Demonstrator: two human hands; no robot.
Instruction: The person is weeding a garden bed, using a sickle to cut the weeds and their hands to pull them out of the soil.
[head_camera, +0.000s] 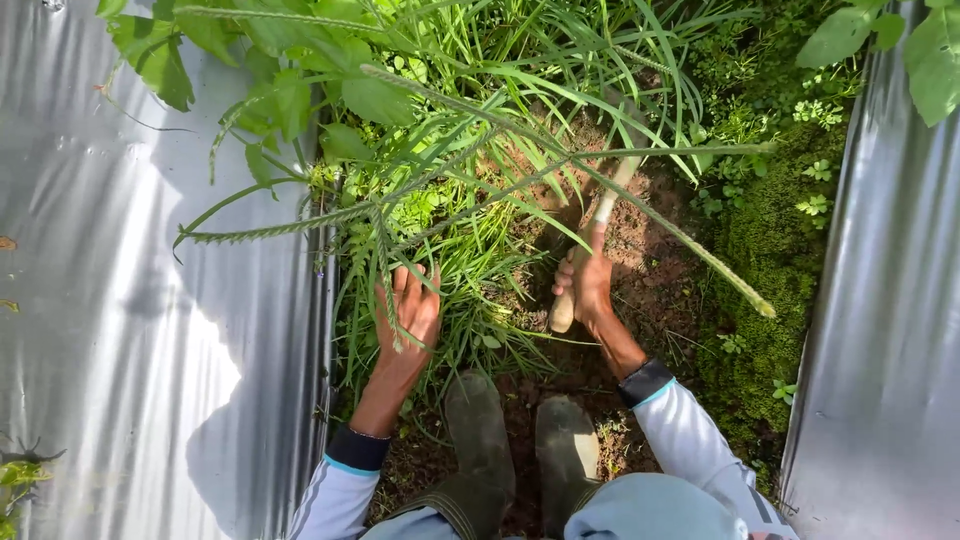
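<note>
Wooden tool handle (590, 262), centre of frame, sits in the right hand (588, 285), fingers wrapped tight around it, its far end down in the red soil (655, 255). Left hand (408, 312), centre-left, has fingers closed on a clump of grass (455, 200). Silver plastic sheeting (150, 300) flanks both edges; rubber boots (480, 440) stand at bottom centre.
</note>
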